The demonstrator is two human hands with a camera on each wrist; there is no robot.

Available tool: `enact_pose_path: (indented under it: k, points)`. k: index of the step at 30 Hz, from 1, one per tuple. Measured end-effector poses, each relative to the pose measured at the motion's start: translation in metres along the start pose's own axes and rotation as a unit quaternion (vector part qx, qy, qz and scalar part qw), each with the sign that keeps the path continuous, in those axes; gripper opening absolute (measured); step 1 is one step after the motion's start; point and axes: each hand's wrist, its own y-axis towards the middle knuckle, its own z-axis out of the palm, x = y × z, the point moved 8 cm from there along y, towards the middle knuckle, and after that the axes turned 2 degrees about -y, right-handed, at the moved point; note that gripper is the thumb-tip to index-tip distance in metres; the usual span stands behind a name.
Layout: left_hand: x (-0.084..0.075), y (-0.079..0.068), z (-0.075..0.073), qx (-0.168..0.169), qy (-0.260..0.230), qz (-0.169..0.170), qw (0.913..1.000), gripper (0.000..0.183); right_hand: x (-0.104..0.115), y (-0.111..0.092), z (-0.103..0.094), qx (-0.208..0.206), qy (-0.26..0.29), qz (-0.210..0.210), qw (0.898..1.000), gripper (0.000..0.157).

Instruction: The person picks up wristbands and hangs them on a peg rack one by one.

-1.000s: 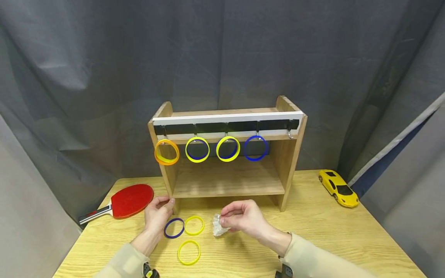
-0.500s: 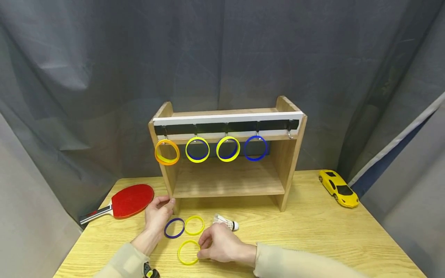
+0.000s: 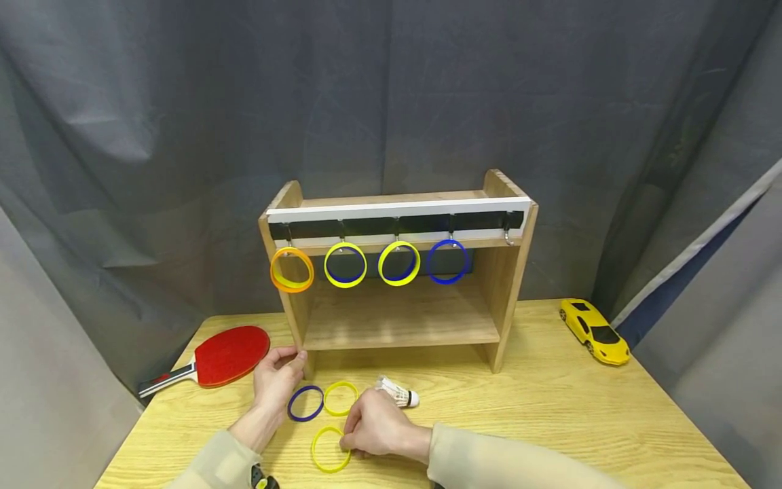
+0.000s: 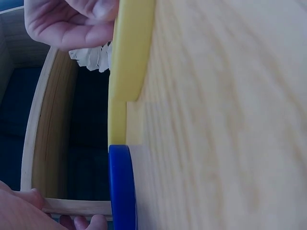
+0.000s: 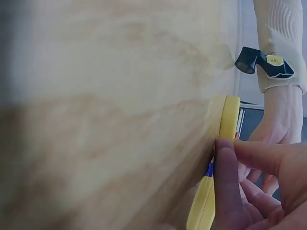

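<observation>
The nearest yellow ring lies on the table, and my right hand pinches its right edge between thumb and fingers. In the right wrist view, the thumb and a fingertip sit on either side of this yellow ring. My left hand holds the front left leg of the wooden shelf. Just right of that hand, a dark blue ring and another yellow ring lie side by side. A white shuttlecock rests on its side behind my right hand, partly covered by it.
From the hooks on the shelf's front hang an orange ring with a yellow one, yellow rings paired with blue, and a blue ring. The rightmost hook is bare. A red paddle lies left, a yellow toy car right.
My right hand has let go of the shuttlecock, leaving it on the table, and has come left and nearer to pinch the front yellow ring. My left hand has stayed on the shelf leg.
</observation>
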Motion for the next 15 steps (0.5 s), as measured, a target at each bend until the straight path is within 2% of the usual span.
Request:
enact_pose_path:
  k: [9, 15]
  points:
    - [0.000, 0.000, 0.000, -0.002, 0.000, 0.000, 1.0000, 0.032, 0.007, -0.006, 0.006, 0.027, -0.059, -0.020, 0.998, 0.025]
    - [-0.001, -0.001, 0.000, -0.001, 0.002, 0.000, 1.0000, 0.034, 0.011, -0.013, 0.006, 0.036, -0.076, -0.027, 0.996, 0.023]
